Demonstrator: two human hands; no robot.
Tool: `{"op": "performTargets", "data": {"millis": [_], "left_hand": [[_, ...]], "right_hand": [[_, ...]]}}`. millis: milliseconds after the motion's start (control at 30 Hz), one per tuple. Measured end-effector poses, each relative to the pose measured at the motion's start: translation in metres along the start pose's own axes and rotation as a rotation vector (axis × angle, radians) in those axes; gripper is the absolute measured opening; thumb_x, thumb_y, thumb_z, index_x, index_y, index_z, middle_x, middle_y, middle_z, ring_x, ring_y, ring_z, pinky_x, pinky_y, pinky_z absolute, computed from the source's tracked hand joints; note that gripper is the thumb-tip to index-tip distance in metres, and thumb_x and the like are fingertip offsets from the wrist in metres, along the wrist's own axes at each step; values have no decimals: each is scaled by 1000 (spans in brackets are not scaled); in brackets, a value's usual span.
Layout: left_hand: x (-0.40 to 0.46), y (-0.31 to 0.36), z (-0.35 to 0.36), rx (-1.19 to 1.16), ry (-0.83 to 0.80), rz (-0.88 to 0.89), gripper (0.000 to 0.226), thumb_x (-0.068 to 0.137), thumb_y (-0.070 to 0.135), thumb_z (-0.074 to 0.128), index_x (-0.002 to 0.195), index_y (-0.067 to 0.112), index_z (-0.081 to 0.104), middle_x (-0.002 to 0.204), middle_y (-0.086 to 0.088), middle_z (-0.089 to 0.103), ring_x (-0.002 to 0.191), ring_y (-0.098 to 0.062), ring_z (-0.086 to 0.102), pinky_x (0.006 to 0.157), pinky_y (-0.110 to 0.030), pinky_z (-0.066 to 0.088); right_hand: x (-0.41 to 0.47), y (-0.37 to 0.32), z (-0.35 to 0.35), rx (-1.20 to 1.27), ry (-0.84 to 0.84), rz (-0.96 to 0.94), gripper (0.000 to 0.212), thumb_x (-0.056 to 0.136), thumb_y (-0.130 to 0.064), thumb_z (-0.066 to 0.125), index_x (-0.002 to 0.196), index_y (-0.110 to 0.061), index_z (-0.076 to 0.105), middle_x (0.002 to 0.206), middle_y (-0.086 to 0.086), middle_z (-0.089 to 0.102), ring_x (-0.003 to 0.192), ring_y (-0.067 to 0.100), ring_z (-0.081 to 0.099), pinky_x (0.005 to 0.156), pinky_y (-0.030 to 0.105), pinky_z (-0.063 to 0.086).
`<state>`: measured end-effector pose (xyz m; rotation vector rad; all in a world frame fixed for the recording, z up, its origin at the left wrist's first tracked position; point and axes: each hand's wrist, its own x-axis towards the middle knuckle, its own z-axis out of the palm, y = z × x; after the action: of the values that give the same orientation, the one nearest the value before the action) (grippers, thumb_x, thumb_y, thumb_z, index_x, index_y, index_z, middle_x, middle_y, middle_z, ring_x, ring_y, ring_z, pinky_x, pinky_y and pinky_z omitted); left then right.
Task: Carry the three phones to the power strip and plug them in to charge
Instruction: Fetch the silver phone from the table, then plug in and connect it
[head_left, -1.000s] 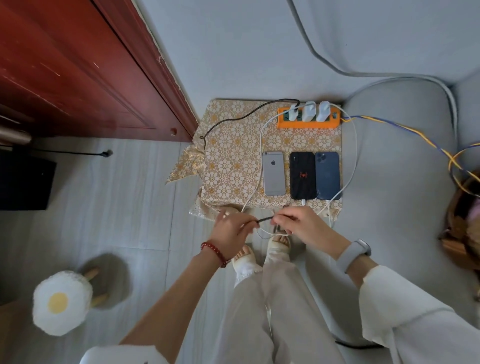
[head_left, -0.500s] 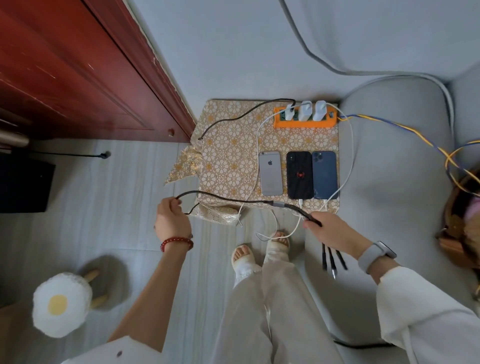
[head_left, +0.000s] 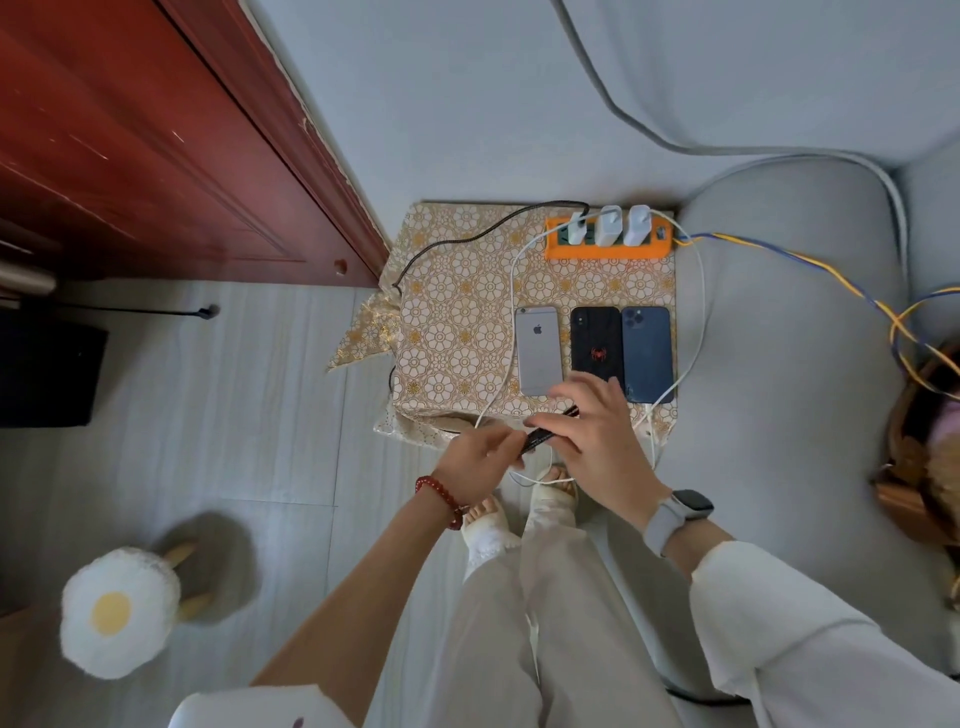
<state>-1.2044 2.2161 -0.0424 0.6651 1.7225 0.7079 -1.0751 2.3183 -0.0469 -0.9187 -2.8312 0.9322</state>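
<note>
Three phones lie face down side by side on a gold-patterned cloth (head_left: 457, 312): a silver phone (head_left: 538, 349), a black phone (head_left: 596, 343) with a red spider mark, and a blue phone (head_left: 647, 353). Behind them sits an orange power strip (head_left: 608, 248) with three white chargers plugged in. A black braided cable (head_left: 467, 240) runs from the left charger, off the cloth's left edge, to my hands. My left hand (head_left: 480, 457) and my right hand (head_left: 597, 431) both pinch its bundled end (head_left: 543, 436) at the cloth's front edge. White cables (head_left: 698, 312) loop past the phones.
A red wooden door (head_left: 156, 140) stands at the left. A grey sofa cushion (head_left: 789, 364) borders the cloth on the right, with yellow and blue wires (head_left: 810, 265) across it. A fried-egg shaped stool (head_left: 117, 610) stands on the floor at lower left. My feet (head_left: 519, 512) are below the cloth.
Half a second ago my hands were spread apart with the black cable stretched between them. Now both have come together at the cloth's front edge, the cable gathered between them.
</note>
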Motion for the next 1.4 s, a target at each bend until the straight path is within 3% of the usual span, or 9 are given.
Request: {"op": "performTargets", "data": {"millis": [133,267,400,667,767,900,1033,1200,1400], "left_hand": [[-3,-5,-3,-6,112,66,29,90,16,48,65,27,57,59,5,56,63,-13,54,65,-24,43],[-7,-14,-7,-48,140,68,17,89,8,49,77,13,60,61,5,55,62,-3,53,67,-15,42],[-9,-21,-5,4,85,58,14,89,7,49,86,3,62,71,3,60,69,-1,55,65,-4,40],[-7,-31,-1,77,-47,46,19,91,6,43,90,4,61,87,-10,67,79,-13,56,79,-25,45],[-2,-36,-1,81,-61,19,20,91,7,42,85,6,61,77,1,64,68,-6,51,66,-9,41],[1,-41,2,60,-44,-31,24,90,10,43,73,16,58,60,14,58,55,10,50,54,-1,36],[7,-48,5,150,25,-174,31,89,20,44,60,21,55,60,1,60,54,4,54,55,-8,41],[11,-66,20,235,-304,-453,30,89,21,39,87,6,65,100,-17,71,94,-28,65,87,-37,51],[23,-86,42,144,-371,-719,24,91,19,39,89,3,57,111,-14,68,74,-18,60,64,-22,49]], "right_hand": [[-2,3,8,60,141,265,49,79,0,59,127,-11,49,138,19,41,132,39,31,109,54,24],[7,2,-1,1185,-21,1035,30,95,-22,41,122,-9,46,134,17,47,123,30,46,103,42,37],[20,-1,-5,1729,-68,950,23,94,-32,43,91,-14,57,96,4,67,92,19,61,84,32,48],[30,-11,-3,1418,-50,787,12,87,-14,57,89,-16,68,75,-5,67,72,12,56,66,25,41],[30,-13,0,1274,13,756,11,83,-13,62,90,-16,70,85,1,67,76,13,58,59,24,43],[32,-13,6,1028,130,696,15,80,-14,65,69,-23,71,63,-4,67,55,1,58,49,18,48],[24,-3,27,647,216,771,30,81,-16,61,61,7,58,57,23,60,52,23,46,59,30,41],[1,21,67,462,-56,968,25,82,-15,58,69,6,64,76,24,70,72,33,64,67,34,50],[1,40,98,322,-245,995,25,84,-24,54,76,-1,61,85,22,69,85,36,65,75,37,53]]}}
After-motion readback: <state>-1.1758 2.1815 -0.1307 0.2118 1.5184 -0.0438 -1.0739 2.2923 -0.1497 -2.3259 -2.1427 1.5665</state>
